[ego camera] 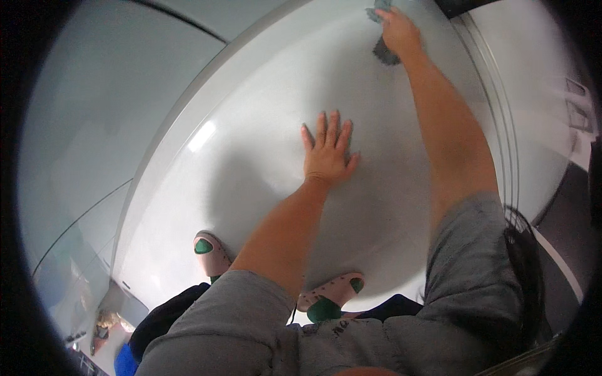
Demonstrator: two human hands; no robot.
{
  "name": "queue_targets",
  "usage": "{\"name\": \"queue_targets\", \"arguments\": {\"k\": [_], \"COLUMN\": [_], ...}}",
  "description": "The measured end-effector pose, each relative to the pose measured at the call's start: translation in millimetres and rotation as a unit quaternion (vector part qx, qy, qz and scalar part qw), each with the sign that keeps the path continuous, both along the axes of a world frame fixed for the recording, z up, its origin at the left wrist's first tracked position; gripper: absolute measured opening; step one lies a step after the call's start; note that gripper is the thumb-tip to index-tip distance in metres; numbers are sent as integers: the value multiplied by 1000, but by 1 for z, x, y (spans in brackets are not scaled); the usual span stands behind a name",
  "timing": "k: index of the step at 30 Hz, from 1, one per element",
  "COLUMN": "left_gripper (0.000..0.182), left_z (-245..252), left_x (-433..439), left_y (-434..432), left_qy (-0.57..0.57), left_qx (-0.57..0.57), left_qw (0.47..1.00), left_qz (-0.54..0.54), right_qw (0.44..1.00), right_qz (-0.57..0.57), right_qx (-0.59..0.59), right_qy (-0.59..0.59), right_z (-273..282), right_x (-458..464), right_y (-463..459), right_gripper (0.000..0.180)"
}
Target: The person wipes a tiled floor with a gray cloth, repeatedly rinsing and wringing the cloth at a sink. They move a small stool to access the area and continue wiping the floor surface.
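Observation:
My left hand [328, 155] lies palm down with fingers spread on the smooth white floor of what looks like a bathtub [263, 122]. Nothing is in it. Farther off, near the top edge, my right hand [400, 32] is on a grey cloth [375, 15], fingers pressing it against the white surface. A darker grey patch [386, 52] shows beside that wrist; whether it is cloth or something else I cannot tell. Part of the cloth is cut off by the picture's edge and hidden under the hand.
Pink slip-on shoes [209, 256] with green socks stand on the white floor below my arms. A raised curved rim [188, 84] runs along the left, against grey-white panels [94, 117]. Ridged edging [498, 89] borders the right side. Dark hair [522, 263] hangs beside my right sleeve.

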State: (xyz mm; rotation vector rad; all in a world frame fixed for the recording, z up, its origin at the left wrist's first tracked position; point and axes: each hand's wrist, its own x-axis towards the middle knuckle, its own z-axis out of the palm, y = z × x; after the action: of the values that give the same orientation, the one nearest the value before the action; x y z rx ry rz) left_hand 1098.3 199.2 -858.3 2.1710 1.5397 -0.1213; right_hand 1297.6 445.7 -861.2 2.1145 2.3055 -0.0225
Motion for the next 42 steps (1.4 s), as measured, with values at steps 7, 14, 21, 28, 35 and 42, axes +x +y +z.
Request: {"name": "queue_targets", "arguments": {"k": [7, 14, 21, 28, 35, 42], "left_gripper": [69, 70, 65, 63, 62, 60], "left_z": [1, 1, 5, -11, -6, 58], "left_x": [-6, -5, 3, 7, 10, 16], "left_y": [0, 0, -4, -13, -8, 20], "left_qy": [26, 36, 101, 91, 49, -451], "left_qx": [-1, -21, 11, 60, 93, -409], "left_qw": [1000, 999, 995, 994, 994, 780], "left_qz": [3, -4, -20, -19, -19, 144], "right_qw": [969, 956, 920, 960, 935, 589], "right_qz": [75, 272, 167, -71, -39, -240], "right_qx": [-125, -107, -321, -97, -200, -156], "right_qy": [200, 32, 149, 254, 290, 756], "right_z": [32, -3, 35, 33, 33, 109], "right_x": [-110, -51, 39, 101, 53, 27], "right_y": [22, -86, -255, -244, -297, -299], "right_gripper": [42, 51, 58, 48, 34, 25]}}
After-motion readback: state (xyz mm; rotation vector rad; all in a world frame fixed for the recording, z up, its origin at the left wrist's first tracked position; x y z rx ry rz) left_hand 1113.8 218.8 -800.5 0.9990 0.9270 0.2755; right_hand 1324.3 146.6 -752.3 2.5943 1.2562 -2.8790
